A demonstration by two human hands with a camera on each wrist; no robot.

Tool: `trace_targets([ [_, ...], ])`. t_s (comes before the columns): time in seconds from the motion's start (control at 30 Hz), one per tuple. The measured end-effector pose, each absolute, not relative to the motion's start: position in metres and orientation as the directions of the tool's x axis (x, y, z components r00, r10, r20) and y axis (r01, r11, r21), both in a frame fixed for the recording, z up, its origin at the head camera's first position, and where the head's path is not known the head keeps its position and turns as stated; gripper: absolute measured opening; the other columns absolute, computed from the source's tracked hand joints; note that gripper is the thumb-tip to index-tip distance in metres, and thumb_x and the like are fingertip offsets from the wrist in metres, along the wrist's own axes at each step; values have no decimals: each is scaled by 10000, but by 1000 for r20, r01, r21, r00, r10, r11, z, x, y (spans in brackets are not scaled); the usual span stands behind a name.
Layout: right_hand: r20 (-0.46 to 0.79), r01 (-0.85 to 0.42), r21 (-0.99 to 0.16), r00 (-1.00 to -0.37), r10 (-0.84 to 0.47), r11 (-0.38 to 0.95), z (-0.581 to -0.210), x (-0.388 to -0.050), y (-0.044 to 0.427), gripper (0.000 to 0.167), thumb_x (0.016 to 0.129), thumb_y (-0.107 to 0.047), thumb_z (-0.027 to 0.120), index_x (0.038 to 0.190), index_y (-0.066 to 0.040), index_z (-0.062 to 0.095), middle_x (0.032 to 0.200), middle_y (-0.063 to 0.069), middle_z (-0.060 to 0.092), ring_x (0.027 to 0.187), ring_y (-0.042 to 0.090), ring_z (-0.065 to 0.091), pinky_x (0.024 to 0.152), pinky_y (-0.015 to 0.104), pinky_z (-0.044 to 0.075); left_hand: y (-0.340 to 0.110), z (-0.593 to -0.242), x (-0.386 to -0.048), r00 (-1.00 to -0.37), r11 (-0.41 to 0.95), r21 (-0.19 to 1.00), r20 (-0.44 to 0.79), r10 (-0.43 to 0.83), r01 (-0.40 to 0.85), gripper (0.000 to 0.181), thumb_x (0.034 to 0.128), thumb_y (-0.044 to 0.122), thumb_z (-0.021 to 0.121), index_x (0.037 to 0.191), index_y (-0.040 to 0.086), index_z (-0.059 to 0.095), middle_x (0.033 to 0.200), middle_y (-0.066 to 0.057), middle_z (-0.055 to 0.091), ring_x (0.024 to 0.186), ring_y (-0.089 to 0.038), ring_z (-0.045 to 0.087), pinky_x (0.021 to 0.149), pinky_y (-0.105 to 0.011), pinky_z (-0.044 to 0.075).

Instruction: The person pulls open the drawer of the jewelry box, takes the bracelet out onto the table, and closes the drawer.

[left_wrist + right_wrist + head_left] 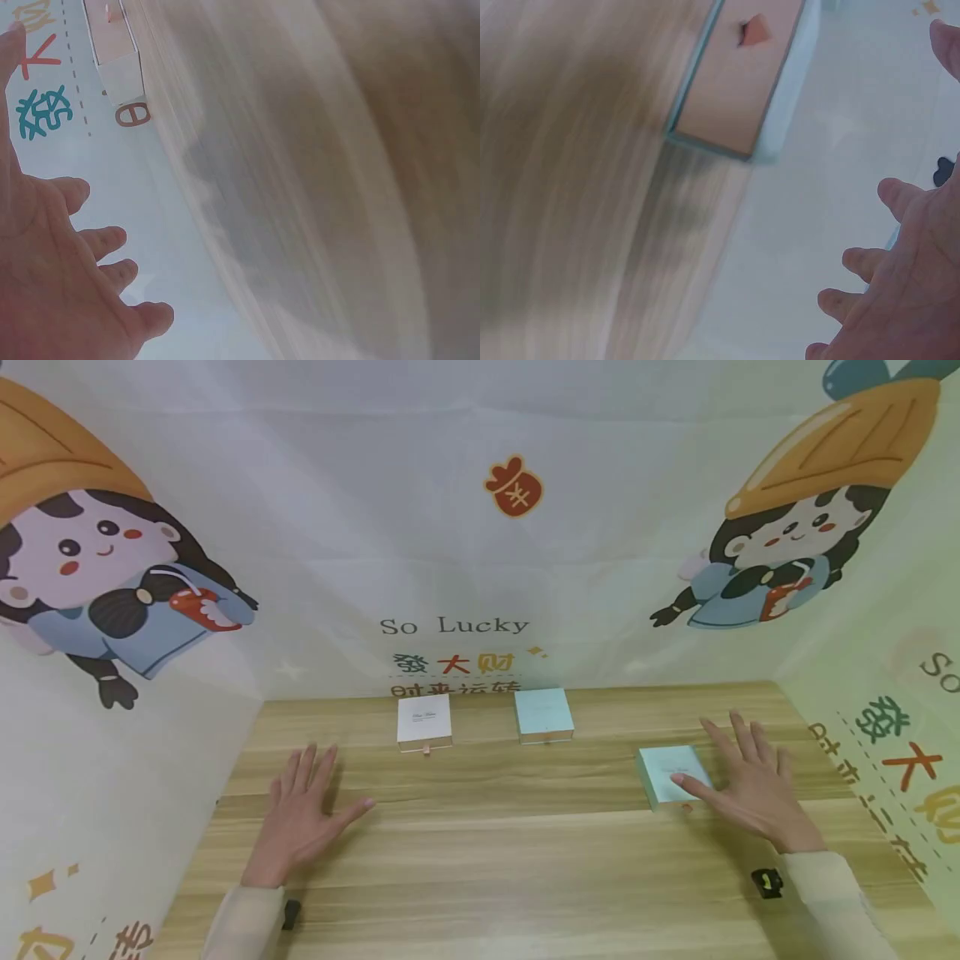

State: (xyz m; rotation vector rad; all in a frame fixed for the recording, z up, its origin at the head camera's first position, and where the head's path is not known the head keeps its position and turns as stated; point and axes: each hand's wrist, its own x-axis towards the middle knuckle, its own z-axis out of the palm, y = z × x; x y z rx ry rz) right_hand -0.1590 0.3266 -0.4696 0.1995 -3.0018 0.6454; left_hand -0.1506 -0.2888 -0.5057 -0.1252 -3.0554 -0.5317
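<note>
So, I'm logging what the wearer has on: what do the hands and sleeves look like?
The left hand and right hand wear no gloves. The left sleeve and right sleeve are pale cream, reaching the wrists. A small black piece shows beside the left wrist; a second black piece, with a yellow-green mark, beside the right. No cables are visible.

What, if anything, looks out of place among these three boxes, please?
Only a mild oddity: the rightmost light-blue box sits out of line, farther from the printed backdrop than the white box and other light-blue box. No damage or spill shows.
</note>
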Motion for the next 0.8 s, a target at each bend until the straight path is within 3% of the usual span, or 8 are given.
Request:
trace_targets([
  [0.17, 92, -178, -434, -984, -153, 883, -464, -165, 310, 951, 932, -606, 629, 1661, -220, 158, 1726, 188, -70, 1548, 547, -64, 1112, 830, -66, -285, -506, -158, -993, 933, 342, 64, 96, 112, 1036, 915, 709, 574, 1660, 141, 130, 1714, -232, 41, 1572, -487, 32, 1195, -747, 100],
  [0.5, 147, -245, -403, -968, -202, 882, -457, -179, 266, 914, 908, -565, 679, 1626, -158, 287, 1677, 284, 176, 1529, 549, 128, 1173, 755, 115, -279, -508, -176, -995, 911, 399, 45, 94, 104, 1032, 922, 718, 559, 1658, 126, 141, 1711, -242, 61, 1571, -482, 34, 1173, -744, 188],
  [0.8, 209, -313, -430, -947, -244, 847, -457, -192, 224, 884, 905, -540, 700, 1598, -118, 348, 1664, 262, 232, 1529, 505, 195, 1171, 729, 219, -276, -507, -193, -995, 857, 506, 36, 95, 101, 984, 956, 682, 545, 1661, 137, 127, 1712, -231, 55, 1560, -493, 67, 1153, -757, 217],
])
